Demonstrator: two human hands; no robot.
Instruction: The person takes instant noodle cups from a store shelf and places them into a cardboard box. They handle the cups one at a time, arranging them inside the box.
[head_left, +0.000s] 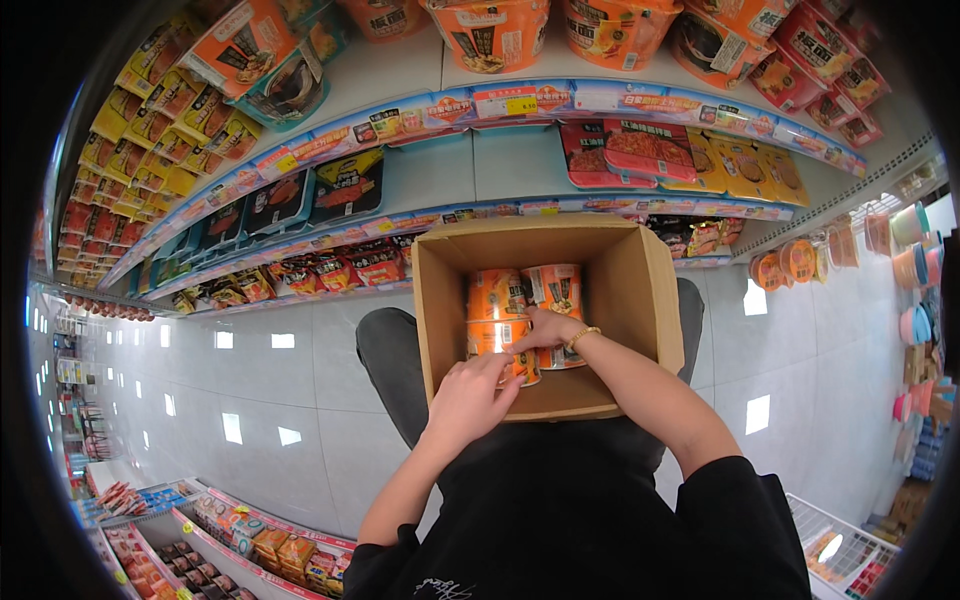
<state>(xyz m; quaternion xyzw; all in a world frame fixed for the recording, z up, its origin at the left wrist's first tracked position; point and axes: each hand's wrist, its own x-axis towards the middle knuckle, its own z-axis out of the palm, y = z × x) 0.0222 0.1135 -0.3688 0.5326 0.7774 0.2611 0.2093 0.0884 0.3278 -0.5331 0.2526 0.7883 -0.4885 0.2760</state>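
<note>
An open cardboard box sits before me between my knees, with several orange instant-noodle tubs inside. My left hand reaches over the box's near left edge; its fingers and thumb are on the near-left noodle tub. From the right, my right hand comes in with its thumb on that same tub and its fingertips by the gap between the tubs. Behind it is the far-left noodle tub. The right-hand noodle tub is partly covered by my right hand and wrist.
Shelving rises beyond the box, with orange noodle tubs on the upper board and flat noodle trays lower down. Bagged noodles fill the bottom shelf. Hanging cups project at right. A low display shelf stands behind me, left.
</note>
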